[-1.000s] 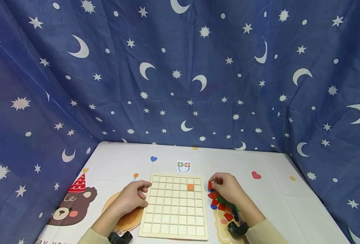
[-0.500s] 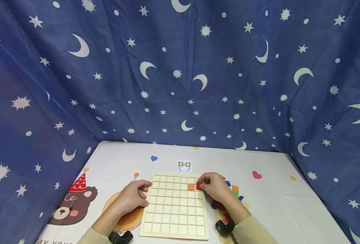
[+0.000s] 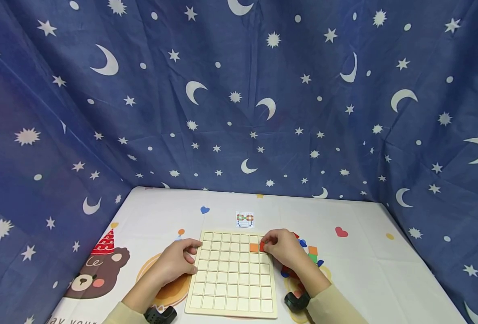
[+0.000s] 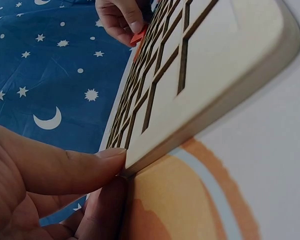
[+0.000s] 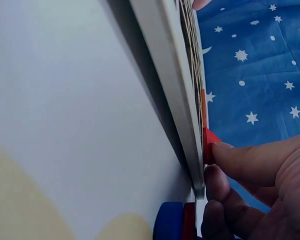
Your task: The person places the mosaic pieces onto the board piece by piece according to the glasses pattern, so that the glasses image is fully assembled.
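A pale wooden grid board [image 3: 231, 274] lies on the table in the head view. My left hand [image 3: 175, 262] is at its left side, thumb and index finger touching the edge; in the left wrist view the thumb [image 4: 85, 167] meets the rim. My right hand [image 3: 284, 250] pinches a small red tile [image 3: 262, 246] between thumb and fingers, over the right-hand column near the far edge. An orange square tile [image 3: 254, 248] sits in the neighbouring cell. In the right wrist view the red tile [image 5: 209, 145] is at the board surface, its full outline hidden by the thumb.
A loose heap of coloured pieces lies right of the board, partly under my right forearm, with an orange piece [image 3: 313, 249] and a green piece [image 3: 313, 258] showing. Beyond the board is a small pattern card [image 3: 244, 219]. A blue curtain [image 3: 239, 112] surrounds the table.
My right hand has moved left from the heap to the board with the red tile, then shifted slightly closer to the orange tile. My left hand stays at the board's edge.
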A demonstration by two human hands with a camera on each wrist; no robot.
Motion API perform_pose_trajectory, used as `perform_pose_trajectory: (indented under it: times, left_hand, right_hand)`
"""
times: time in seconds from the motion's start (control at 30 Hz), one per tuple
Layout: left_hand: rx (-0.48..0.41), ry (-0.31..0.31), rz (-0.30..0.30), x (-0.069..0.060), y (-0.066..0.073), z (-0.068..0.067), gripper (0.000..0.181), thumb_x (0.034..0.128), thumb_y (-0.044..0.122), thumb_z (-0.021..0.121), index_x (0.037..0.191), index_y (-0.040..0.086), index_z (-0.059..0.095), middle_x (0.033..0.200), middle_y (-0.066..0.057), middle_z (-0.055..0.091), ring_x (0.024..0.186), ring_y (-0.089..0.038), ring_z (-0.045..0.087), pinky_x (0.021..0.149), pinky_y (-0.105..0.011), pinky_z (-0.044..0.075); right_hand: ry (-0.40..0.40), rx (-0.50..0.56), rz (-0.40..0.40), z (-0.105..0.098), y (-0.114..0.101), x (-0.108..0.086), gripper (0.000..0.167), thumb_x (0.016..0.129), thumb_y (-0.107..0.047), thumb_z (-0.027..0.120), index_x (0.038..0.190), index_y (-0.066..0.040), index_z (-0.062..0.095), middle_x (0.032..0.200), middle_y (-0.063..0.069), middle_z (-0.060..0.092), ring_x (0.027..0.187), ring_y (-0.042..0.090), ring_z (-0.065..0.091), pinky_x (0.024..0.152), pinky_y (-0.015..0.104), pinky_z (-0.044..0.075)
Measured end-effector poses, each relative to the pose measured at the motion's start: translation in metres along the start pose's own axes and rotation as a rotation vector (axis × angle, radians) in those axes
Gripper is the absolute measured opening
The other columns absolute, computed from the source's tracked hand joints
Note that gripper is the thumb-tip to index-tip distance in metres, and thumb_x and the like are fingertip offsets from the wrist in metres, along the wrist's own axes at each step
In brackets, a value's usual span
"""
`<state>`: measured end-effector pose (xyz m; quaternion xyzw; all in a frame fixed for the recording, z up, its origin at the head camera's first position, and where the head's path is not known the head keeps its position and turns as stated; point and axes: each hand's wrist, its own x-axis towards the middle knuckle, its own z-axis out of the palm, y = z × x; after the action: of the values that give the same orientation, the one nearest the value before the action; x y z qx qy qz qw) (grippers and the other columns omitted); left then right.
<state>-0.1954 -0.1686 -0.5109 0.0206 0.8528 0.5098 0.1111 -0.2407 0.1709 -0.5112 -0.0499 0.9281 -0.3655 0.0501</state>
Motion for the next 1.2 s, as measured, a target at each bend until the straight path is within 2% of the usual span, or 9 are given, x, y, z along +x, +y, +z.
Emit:
perform_pose_trajectory:
  times: [0.2, 0.37, 0.77, 1.0, 1.2]
  left_hand:
    - [0.009, 0.007, 0.000, 0.000, -0.001, 0.001, 0.071, 0.0679, -0.015, 0.087, 0.134, 0.002, 0.070, 0.106, -0.008, 0.062, 0.083, -0.019, 0.061, 0.071, -0.029, 0.055]
    - [0.014, 0.006, 0.002, 0.000, -0.001, 0.001, 0.070, 0.0682, -0.015, 0.087, 0.134, 0.003, 0.070, 0.106, -0.008, 0.062, 0.083, -0.019, 0.061, 0.071, -0.029, 0.055]
    - [0.015, 0.026, -0.017, 0.000, 0.001, 0.001, 0.070, 0.0679, -0.016, 0.087, 0.134, 0.003, 0.071, 0.105, -0.008, 0.062, 0.083, -0.019, 0.060, 0.070, -0.030, 0.054]
    - [0.014, 0.013, -0.012, 0.001, -0.001, 0.002, 0.071, 0.0681, -0.015, 0.087, 0.134, 0.004, 0.071, 0.105, -0.007, 0.062, 0.083, -0.019, 0.061, 0.070, -0.030, 0.055]
    - [0.011, 0.017, -0.015, 0.001, 0.000, 0.001, 0.071, 0.0681, -0.016, 0.087, 0.134, 0.004, 0.071, 0.106, -0.008, 0.063, 0.084, -0.019, 0.061, 0.070, -0.031, 0.055]
  right_hand:
    - [-0.018, -0.006, -0.005, -0.001, 0.000, -0.001, 0.012, 0.088, -0.007, 0.085, 0.087, -0.018, 0.080, 0.076, -0.003, 0.064, 0.075, 0.015, 0.056, 0.069, 0.030, 0.045]
    - [-0.039, -0.007, 0.011, -0.001, -0.001, -0.002, 0.016, 0.086, -0.003, 0.086, 0.088, -0.018, 0.079, 0.078, -0.002, 0.065, 0.076, 0.015, 0.058, 0.071, 0.030, 0.048]
    - [-0.051, 0.000, 0.015, -0.002, -0.002, -0.003, 0.018, 0.084, -0.003, 0.088, 0.090, -0.017, 0.078, 0.080, -0.001, 0.065, 0.077, 0.016, 0.058, 0.071, 0.030, 0.049]
    - [-0.009, 0.004, -0.012, -0.016, 0.007, -0.011, 0.018, 0.087, 0.000, 0.083, 0.095, -0.016, 0.080, 0.080, -0.003, 0.066, 0.076, 0.014, 0.059, 0.067, 0.028, 0.052]
    - [0.007, -0.003, 0.018, -0.032, 0.018, -0.020, 0.017, 0.088, 0.001, 0.083, 0.096, -0.014, 0.081, 0.080, -0.002, 0.065, 0.077, 0.016, 0.058, 0.070, 0.026, 0.053]
